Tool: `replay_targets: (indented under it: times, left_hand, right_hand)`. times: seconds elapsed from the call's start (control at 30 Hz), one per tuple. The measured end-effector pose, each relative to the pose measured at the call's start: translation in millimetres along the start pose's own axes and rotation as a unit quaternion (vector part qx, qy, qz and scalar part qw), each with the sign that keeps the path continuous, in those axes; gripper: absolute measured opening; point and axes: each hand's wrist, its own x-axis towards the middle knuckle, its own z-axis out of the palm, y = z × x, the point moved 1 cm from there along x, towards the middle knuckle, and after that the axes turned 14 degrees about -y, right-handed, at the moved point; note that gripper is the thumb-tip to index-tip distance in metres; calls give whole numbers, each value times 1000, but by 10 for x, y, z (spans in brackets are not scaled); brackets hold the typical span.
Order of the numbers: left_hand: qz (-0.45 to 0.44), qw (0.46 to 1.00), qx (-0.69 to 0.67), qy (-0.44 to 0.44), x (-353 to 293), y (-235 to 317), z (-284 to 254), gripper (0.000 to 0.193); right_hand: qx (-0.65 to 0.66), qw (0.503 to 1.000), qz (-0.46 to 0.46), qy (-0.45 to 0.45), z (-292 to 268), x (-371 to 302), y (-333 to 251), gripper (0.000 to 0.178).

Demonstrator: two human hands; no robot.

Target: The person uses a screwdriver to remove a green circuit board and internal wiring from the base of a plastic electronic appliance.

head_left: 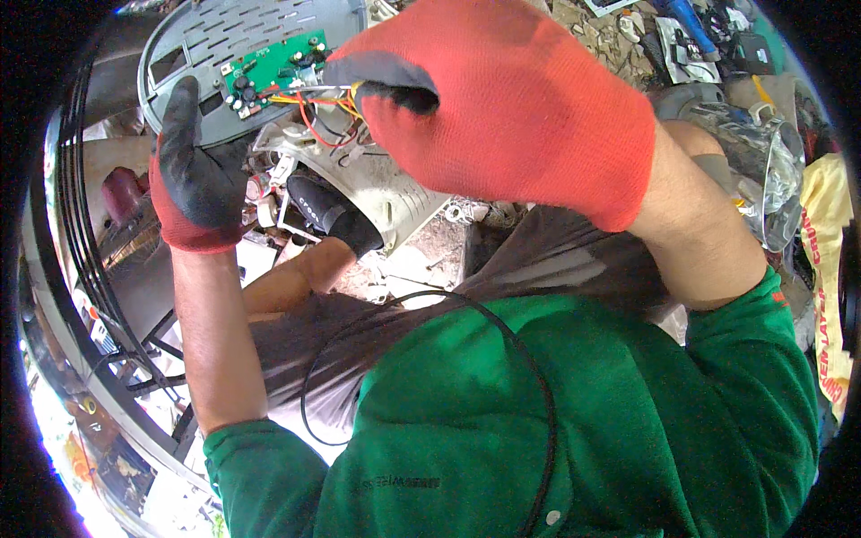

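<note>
My left hand (199,170), in a red glove with a grey coated palm, grips the lower left rim of a grey slotted plastic cover (193,49), thumb on top. A green circuit board (278,65) with black and silver components sits on the cover. Red, yellow and orange wires (314,100) run from the board's lower edge toward my right hand. My right hand (511,103), gloved the same way, is closed beside the board, thumb and finger pinched together. Something thin and greyish shows at its fingertips, mostly hidden by the glove.
Below the cover lies a pale vented plastic casing (404,193), near my foot in a black shoe (318,202). Mixed scrap covers the ground. At right are a clear plastic bag (771,170) and a yellow sack (827,260). A black cord (529,359) loops over my green shirt.
</note>
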Motion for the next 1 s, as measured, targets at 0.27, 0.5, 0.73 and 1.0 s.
replay_targets:
  times: [0.27,0.5,0.73,1.0]
  left_hand:
    - [38,978,205,7,-24,75,62,52]
    - [-6,998,-50,48,41,121,132,45]
    - [-15,999,-25,18,37,161,196,37]
    - [-42,988,-125,78,54,158,189,45]
  right_hand:
    - [-131,982,-121,56,142,-155,223,32]
    - [-112,990,-74,-36,102,-304,181,32]
    - [-108,977,-172,72,149,-124,249,18]
    - [-74,984,-90,-133,-91,-241,136,34]
